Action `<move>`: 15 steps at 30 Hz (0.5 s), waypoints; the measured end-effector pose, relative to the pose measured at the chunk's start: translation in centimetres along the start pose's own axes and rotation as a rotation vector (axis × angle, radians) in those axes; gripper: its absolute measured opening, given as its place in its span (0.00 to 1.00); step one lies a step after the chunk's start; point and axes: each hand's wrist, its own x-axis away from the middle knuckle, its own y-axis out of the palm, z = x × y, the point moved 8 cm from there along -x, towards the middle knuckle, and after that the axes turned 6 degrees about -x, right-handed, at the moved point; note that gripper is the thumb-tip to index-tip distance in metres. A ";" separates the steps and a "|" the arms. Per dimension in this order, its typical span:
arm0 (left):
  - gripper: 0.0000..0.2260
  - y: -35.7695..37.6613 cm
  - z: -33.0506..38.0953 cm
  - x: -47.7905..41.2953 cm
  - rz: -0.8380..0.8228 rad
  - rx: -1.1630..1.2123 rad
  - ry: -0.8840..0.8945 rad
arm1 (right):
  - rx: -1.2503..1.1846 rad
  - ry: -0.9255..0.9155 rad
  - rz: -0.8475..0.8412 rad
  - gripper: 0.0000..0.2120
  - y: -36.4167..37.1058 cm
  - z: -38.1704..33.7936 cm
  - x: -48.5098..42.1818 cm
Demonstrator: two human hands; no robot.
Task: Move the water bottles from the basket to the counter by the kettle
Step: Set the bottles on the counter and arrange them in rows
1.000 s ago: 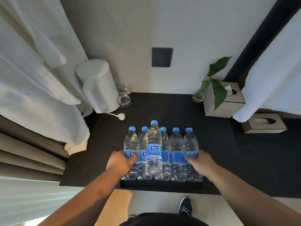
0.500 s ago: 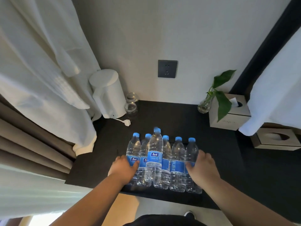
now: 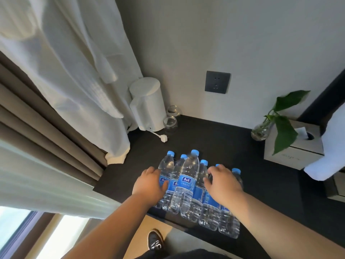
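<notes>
A white kettle is standing at the back left of the black counter. The left hand is pressing, fingers loose, against the leftmost of the water bottles, which are standing together near the front edge. The right hand is lying spread over the right ones.

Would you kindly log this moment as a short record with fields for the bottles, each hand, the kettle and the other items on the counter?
bottles: six clear water bottles with blue caps, upright in a tight cluster at the front edge of the black counter
left hand: on the left side of the cluster, thumb on a blue label
right hand: over the right-hand bottles, fingers spread
kettle: white, back left corner, plug lying loose
other items: two glass jars, plant in vase, tissue box
</notes>
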 end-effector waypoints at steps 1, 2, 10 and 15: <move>0.23 -0.1 -0.1 -0.4 -0.002 0.005 0.009 | -0.009 -0.001 -0.007 0.15 0.0 -0.5 -0.5; 0.23 -0.3 -0.2 -0.9 -0.001 0.009 0.021 | -0.024 -0.002 -0.010 0.15 0.0 -1.0 -1.0; 0.17 -1.1 -0.5 -6.9 -0.092 -0.067 0.184 | 0.022 0.113 0.042 0.14 -0.7 -4.1 -4.8; 0.17 -0.8 0.0 -10.5 -0.127 -0.044 0.265 | 0.023 0.298 -0.022 0.26 -0.1 -5.0 -6.5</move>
